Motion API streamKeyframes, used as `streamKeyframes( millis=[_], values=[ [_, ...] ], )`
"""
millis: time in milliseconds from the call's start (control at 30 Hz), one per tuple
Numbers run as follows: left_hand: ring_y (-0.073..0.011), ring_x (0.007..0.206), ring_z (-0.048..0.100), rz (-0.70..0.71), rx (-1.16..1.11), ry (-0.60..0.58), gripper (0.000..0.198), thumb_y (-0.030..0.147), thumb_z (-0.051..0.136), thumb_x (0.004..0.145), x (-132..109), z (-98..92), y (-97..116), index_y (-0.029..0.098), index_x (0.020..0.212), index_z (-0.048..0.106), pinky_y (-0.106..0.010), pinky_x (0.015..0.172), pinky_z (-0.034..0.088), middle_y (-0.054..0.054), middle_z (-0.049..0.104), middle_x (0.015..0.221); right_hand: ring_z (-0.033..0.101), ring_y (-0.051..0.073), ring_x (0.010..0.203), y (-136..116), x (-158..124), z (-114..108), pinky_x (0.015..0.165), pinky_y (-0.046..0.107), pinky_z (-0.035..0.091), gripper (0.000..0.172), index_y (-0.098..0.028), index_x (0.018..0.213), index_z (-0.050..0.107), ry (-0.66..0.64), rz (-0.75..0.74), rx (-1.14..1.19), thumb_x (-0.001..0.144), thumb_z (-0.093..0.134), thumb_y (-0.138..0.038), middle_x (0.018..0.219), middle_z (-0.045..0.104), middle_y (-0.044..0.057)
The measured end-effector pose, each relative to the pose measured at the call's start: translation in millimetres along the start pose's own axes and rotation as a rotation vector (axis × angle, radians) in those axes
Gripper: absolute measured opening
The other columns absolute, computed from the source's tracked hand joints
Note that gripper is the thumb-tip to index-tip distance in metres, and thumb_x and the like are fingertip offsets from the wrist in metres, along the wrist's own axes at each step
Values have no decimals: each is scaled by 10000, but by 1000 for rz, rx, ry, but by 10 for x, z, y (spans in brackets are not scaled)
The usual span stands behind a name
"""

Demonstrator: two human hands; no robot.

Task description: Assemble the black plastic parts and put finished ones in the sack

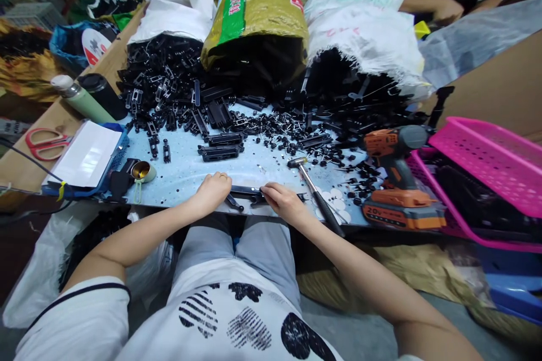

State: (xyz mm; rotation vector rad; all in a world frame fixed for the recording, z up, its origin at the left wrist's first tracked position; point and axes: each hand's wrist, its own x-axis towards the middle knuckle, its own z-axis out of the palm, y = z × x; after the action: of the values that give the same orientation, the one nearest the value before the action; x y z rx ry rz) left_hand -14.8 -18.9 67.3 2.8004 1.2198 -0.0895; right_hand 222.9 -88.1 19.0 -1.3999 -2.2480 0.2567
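Note:
At the front edge of the table, my left hand (214, 192) is closed on the left end of a long black bar-shaped part (245, 190). The fingertips of my right hand (284, 200) pinch the same part near its right end. Just below the part, close to my left hand, a shorter black piece with a rounded end (235, 203) slants downward. My fingers cover both ends of the long part. To the right of my right hand lies a hammer (315, 194) with a black handle, its head pointing away from me.
A cordless drill (396, 180) stands right of the hammer, beside pink baskets (491, 163). Piles of small black parts (275, 127) spill from sacks (262, 5) behind. A metal cup (143, 172), papers (82, 155) and red-handled scissors (46, 144) lie left. Another person's hand (446, 9) shows at upper right.

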Motion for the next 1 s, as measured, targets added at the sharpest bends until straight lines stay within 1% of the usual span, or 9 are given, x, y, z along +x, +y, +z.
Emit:
streamKeyframes(
  millis=[67, 167, 267, 333, 433, 567, 733, 800, 1000],
  values=[
    [-286, 934, 559, -13, 29, 38, 119, 187, 511, 852, 29, 32, 72, 139, 933, 585, -402, 765, 435, -160, 611, 951, 597, 173, 934, 18, -21, 33, 813, 307, 504, 265, -196, 1105, 570, 21, -1, 45, 950, 362, -250, 1038, 610, 104],
    [-321, 1093, 484, 61, -13, 179, 431, 421, 607, 802, 100, 190, 287, 144, 1119, 517, -468, 898, 370, -178, 558, 1143, 588, 179, 989, 69, -73, 89, 859, 326, 501, 273, -195, 1160, 546, 59, -10, 85, 941, 396, -260, 1080, 598, 106],
    [-334, 1040, 505, 89, -101, 167, 611, 565, 592, 760, 213, 447, 505, 99, 1144, 495, -473, 881, 368, -196, 576, 1079, 570, 196, 1049, 132, -136, 140, 890, 353, 492, 318, -200, 1231, 502, 88, 8, 86, 934, 415, -274, 1122, 585, 114],
    [-327, 973, 531, 56, -148, 120, 572, 537, 597, 768, 282, 601, 568, 89, 1113, 511, -442, 819, 395, -181, 600, 991, 566, 202, 1060, 177, -175, 178, 896, 365, 487, 355, -209, 1277, 459, 82, 10, 73, 934, 417, -287, 1141, 579, 117],
    [-306, 985, 537, 40, -201, 127, 555, 439, 610, 793, 326, 736, 536, 101, 1206, 456, -406, 808, 396, -158, 607, 998, 582, 212, 996, 273, -222, 258, 844, 366, 497, 441, -183, 1330, 390, 38, -45, 14, 922, 451, -338, 1102, 586, 129],
    [-296, 979, 540, 59, -261, 169, 689, 486, 598, 786, 308, 774, 437, 111, 1310, 353, -400, 827, 377, -138, 617, 983, 579, 198, 807, 492, -225, 351, 719, 327, 488, 488, -131, 1316, 389, -33, -136, -58, 913, 463, -395, 889, 591, 97],
    [-288, 951, 549, 72, -305, 149, 700, 554, 594, 761, 311, 771, 401, 110, 1262, 393, -389, 827, 368, -130, 618, 963, 541, 158, 704, 731, -100, 300, 619, 254, 430, 456, -169, 1292, 438, -199, -309, -88, 921, 432, -435, 827, 563, 59],
    [-288, 964, 547, 69, -305, 141, 691, 533, 594, 770, 319, 771, 409, 112, 1274, 379, -388, 827, 365, -131, 616, 982, 543, 155, 707, 745, -52, 258, 604, 243, 417, 453, -180, 1285, 453, -253, -333, -107, 923, 418, -450, 844, 569, 62],
    [-290, 963, 544, 42, -282, 150, 679, 481, 582, 796, 313, 797, 437, 103, 1307, 343, -387, 812, 362, -131, 620, 978, 556, 171, 794, 623, -26, 221, 645, 249, 428, 487, -166, 1267, 483, -301, -247, -91, 920, 396, -496, 886, 585, 83]
  ],
)
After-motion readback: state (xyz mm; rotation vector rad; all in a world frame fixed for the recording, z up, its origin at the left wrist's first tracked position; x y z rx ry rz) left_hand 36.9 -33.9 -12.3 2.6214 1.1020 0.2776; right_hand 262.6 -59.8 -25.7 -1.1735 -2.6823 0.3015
